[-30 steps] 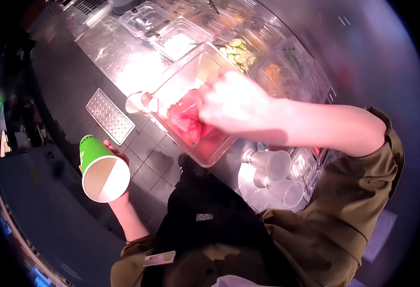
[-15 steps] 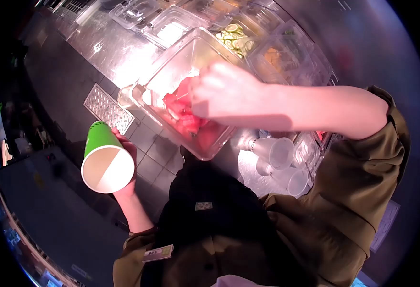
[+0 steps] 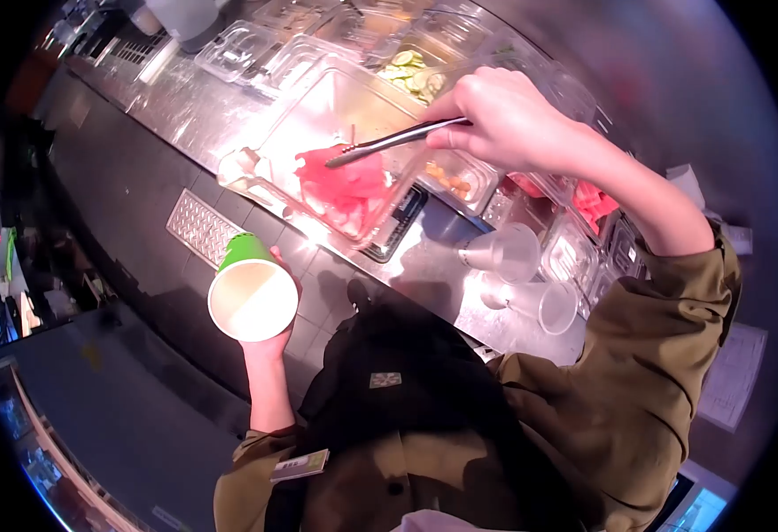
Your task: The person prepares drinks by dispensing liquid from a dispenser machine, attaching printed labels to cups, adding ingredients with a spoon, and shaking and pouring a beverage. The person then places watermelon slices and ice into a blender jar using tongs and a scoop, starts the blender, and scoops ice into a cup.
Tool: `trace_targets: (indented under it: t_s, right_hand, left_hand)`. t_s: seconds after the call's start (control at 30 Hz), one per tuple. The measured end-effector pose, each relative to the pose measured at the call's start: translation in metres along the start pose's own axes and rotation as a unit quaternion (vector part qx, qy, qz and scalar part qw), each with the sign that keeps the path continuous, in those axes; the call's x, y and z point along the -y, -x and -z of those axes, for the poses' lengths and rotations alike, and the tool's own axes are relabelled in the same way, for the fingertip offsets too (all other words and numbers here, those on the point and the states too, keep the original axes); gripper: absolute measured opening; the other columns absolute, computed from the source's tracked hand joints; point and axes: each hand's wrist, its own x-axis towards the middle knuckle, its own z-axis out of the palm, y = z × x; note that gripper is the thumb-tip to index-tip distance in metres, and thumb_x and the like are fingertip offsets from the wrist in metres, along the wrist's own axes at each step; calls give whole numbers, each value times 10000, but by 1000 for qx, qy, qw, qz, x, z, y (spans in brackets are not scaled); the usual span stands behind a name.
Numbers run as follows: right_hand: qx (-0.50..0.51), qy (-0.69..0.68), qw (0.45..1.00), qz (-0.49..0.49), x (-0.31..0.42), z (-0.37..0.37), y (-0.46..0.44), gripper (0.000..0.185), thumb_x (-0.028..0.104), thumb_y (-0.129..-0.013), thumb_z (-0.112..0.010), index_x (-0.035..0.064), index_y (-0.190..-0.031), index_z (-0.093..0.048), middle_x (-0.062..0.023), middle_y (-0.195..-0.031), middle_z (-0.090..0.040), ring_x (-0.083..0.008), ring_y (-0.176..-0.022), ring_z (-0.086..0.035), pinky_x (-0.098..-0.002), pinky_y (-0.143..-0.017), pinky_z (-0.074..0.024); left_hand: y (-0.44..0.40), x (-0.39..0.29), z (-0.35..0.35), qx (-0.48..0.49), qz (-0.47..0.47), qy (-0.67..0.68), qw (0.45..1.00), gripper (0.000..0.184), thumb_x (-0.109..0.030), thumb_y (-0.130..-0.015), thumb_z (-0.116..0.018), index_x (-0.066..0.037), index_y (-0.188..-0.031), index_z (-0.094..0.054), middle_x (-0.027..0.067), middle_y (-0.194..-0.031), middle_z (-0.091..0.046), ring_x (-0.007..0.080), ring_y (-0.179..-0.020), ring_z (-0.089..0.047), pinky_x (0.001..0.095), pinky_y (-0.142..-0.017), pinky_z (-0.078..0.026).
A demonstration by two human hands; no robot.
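My left hand (image 3: 269, 332) is wrapped round a green paper cup (image 3: 253, 301), whose white inside faces the camera and looks bare. My right hand (image 3: 495, 120) grips dark metal tongs (image 3: 398, 139) near their upper end. The tips of the tongs are at the red fruit pieces (image 3: 345, 188) in a large clear container (image 3: 296, 97); whether they pinch a piece I cannot tell. This container rests over the counter's near edge.
Sliced green pieces (image 3: 413, 73) and orange pieces (image 3: 447, 180) lie in clear tubs on the metal counter (image 3: 176, 111). Stacked clear plastic cups (image 3: 556, 307) stand at the right near edge. A metal floor plate (image 3: 201, 227) shows below the counter.
My right hand has moved up and right, out from over the red pieces, and the tongs now show in it. My left hand has moved right with the cup.
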Motion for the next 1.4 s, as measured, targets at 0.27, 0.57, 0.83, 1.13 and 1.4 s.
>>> trace_targets:
  t_s: [0.27,0.57,0.83,1.13,1.4]
  right_hand:
    - [-132,-228,955,-137,-7,37,133,283,176,-759,-616,17,-993,-617,-82,-599,-572,-121,-507,-493,-266,-501,-397]
    - [-124,-47,949,-285,-17,-22,289,283,186,-749,-646,-9,-951,-609,-122,-713,-616,-188,-606,-582,-289,-564,-441]
    - [-70,110,962,-240,-14,-72,267,196,261,-726,-619,65,-728,-631,-125,-609,-582,-300,-616,-591,-396,-539,-440]
    - [-61,103,976,-180,-17,-93,252,257,279,-718,-630,23,-692,-617,-138,-649,-607,-295,-664,-612,-394,-550,-448]
    - [-154,8,940,-303,-50,-68,308,313,263,-762,-592,68,-1007,-596,-143,-801,-601,-305,-744,-586,-392,-627,-448]
  left_hand:
    - [5,44,35,-70,133,-47,988,477,-430,-834,-472,-82,-1159,-496,169,-1125,-506,324,-1036,-483,408,-876,-426]
    - [-36,134,58,-140,368,-101,914,412,-317,-857,-448,-46,-1167,-462,172,-1186,-470,310,-1081,-464,382,-913,-410]
    - [-60,164,65,-203,403,-74,889,458,-217,-802,-550,52,-1149,-418,201,-1129,-468,311,-989,-491,372,-826,-451]
    - [-63,175,65,-203,392,-48,896,438,-175,-789,-549,56,-1139,-425,207,-1099,-487,332,-1003,-487,416,-843,-440]
    - [-67,187,78,-166,309,-104,931,425,-206,-765,-599,18,-1104,-475,168,-1087,-503,305,-1048,-474,426,-900,-406]
